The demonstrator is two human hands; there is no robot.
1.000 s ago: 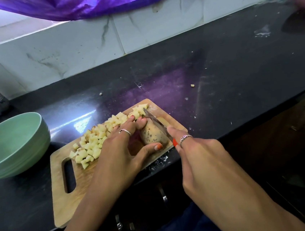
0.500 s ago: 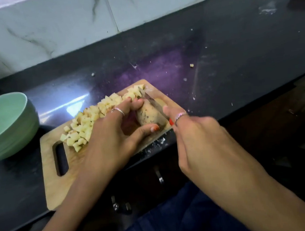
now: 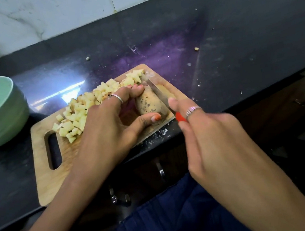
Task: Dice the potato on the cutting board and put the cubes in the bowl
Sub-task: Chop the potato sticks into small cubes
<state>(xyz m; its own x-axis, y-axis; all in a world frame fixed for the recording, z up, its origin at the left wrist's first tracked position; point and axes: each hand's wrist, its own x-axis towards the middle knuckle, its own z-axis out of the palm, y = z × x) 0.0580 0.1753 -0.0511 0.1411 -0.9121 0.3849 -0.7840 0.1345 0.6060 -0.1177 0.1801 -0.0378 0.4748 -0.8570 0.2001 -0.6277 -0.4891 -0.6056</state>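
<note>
The unpeeled potato piece (image 3: 149, 104), long axis pointing away, is pinched by left hand (image 3: 111, 123) fingers, while the red-handled knife (image 3: 159, 94), gripped by the right hand (image 3: 206, 134), is laid along its right side.

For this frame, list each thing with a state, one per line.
potato: partly cut, unpeeled, held on the board
cubes: piled on the board, not in the bowl
bowl: upright, inside unseen
cutting board: flat on the counter
knife: blade against the potato
left hand: grips potato
right hand: grips knife
</note>
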